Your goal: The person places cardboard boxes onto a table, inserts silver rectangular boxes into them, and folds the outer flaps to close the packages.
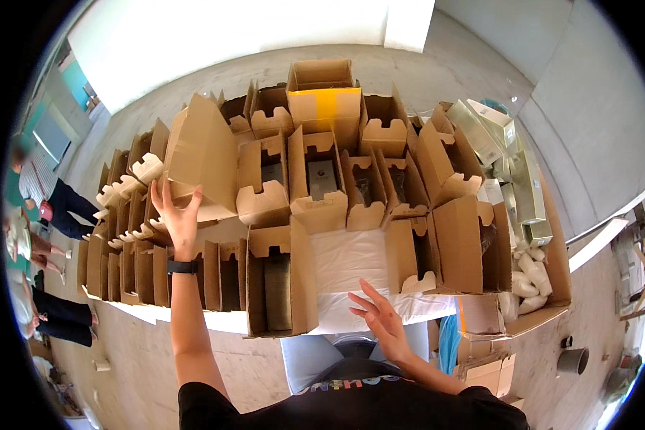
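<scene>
Concrete floor and pale walls surround a white-covered table (351,261) crowded with open cardboard boxes standing in rows, flaps up.

Left hand (177,215), arm stretched out, black wristband (182,266) on the wrist: fingers spread against the underside of a larger cardboard box (204,154), which is tilted above the left rows. Palm and fingertips touch its lower edge; the grasp is loose, not a closed fist.

Right hand (380,319) open, fingers splayed, hovering over the near table edge, holding nothing. Nearest to it: an open box with a dark item inside (279,287) to its left, and a bare patch of white cover.

Right end of table: a stack of pale green cartons (523,186) and white padded bundles (527,276) inside a big open carton.

Far left: other people standing (32,236), partly cut off by the rim.
</scene>
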